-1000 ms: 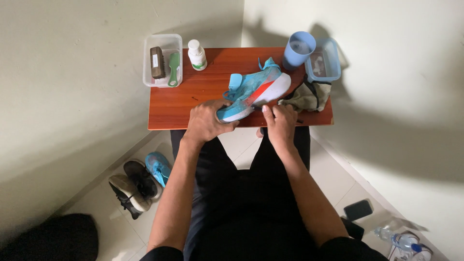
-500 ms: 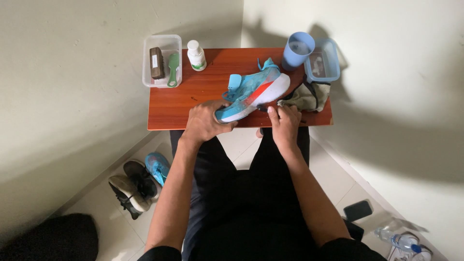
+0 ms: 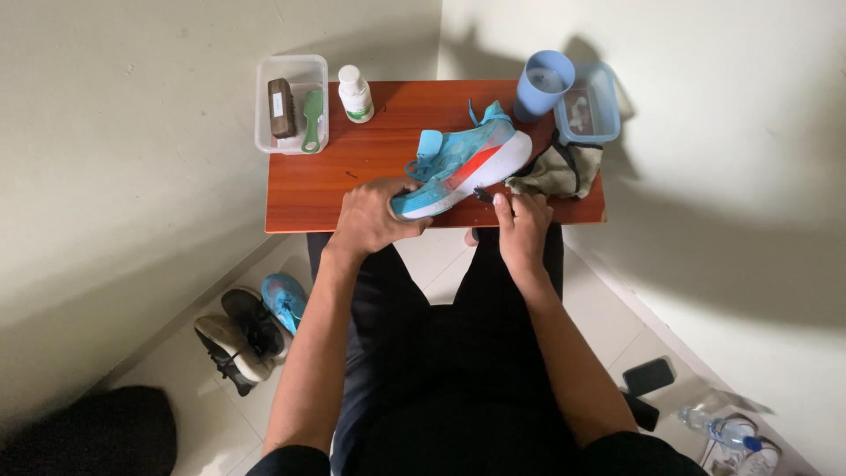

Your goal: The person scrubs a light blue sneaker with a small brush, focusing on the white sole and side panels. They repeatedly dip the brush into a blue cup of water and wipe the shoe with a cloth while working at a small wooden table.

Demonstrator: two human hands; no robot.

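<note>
A turquoise running shoe (image 3: 463, 163) with an orange patch and a white sole lies on its side on a small red-brown table (image 3: 352, 181). My left hand (image 3: 374, 216) grips the shoe's toe end at the table's front edge. My right hand (image 3: 522, 227) is closed on a small dark object (image 3: 484, 196) that touches the white sole near the shoe's middle. What the object is I cannot tell.
On the table stand a clear tray (image 3: 291, 115) with a brown brush and a green brush, a white bottle (image 3: 356, 94), a blue cup (image 3: 542, 84), a blue-rimmed container (image 3: 589, 106) and a crumpled cloth (image 3: 557, 172). Shoes (image 3: 256, 326) lie on the floor at left, a phone (image 3: 648, 377) and a bottle (image 3: 718, 430) at right.
My right hand has shifted a little along the sole's edge. The shoe stays on its side in my left hand.
</note>
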